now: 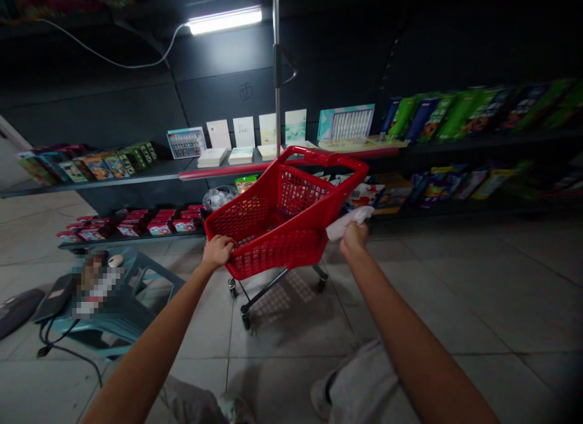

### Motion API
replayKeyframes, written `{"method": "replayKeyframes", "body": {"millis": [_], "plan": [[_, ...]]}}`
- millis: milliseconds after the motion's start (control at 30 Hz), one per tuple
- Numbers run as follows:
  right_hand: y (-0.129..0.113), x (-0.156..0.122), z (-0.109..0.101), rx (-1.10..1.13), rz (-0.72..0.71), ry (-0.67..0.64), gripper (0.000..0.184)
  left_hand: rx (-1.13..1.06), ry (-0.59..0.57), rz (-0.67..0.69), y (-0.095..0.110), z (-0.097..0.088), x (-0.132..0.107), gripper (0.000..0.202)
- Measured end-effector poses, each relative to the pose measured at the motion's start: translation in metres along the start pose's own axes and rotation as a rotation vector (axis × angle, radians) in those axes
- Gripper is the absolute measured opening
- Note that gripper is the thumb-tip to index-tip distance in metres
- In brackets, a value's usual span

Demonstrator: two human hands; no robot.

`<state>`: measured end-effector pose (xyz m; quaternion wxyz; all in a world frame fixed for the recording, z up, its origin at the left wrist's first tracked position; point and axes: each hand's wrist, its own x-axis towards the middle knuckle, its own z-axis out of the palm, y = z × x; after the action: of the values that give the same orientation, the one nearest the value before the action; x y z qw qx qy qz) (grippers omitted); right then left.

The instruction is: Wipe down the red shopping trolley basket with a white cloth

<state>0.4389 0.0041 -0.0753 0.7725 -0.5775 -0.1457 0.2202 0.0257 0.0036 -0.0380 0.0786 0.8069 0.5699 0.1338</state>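
A red plastic shopping cart (286, 248) with perforated basket walls stands on the tiled floor in front of me, its handle toward the right. My left hand (218, 250) is closed over the rim at the cart's left front corner. Wrapped in the fingers of my right hand (354, 238) is a crumpled white cloth or tissue (337, 228), close to the basket's right end below the handle. Whether the cloth touches the cart, I cannot tell. The basket's bottom is partly hidden by its near wall.
Behind the cart, dark shelves hold notebooks (243, 132), marker sets (348, 123), snack bags (460, 117) and small boxes (98, 166). A metal pole (277, 71) rises there beside a lit tube lamp (225, 20). At left stands a teal plastic stool (132, 302) with things and a cable.
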Motion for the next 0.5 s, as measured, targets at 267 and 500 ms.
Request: {"method": "replayKeyframes", "body": {"millis": [267, 500], "plan": [[-0.030, -0.003, 0.027, -0.050, -0.367, -0.208, 0.050, 0.155, 0.148, 0.002, -0.013, -0.017, -0.004, 0.039], [-0.004, -0.013, 0.031, -0.190, -0.376, -0.215, 0.056, 0.132, 0.112, 0.166, 0.031, -0.032, 0.006, 0.049]]}}
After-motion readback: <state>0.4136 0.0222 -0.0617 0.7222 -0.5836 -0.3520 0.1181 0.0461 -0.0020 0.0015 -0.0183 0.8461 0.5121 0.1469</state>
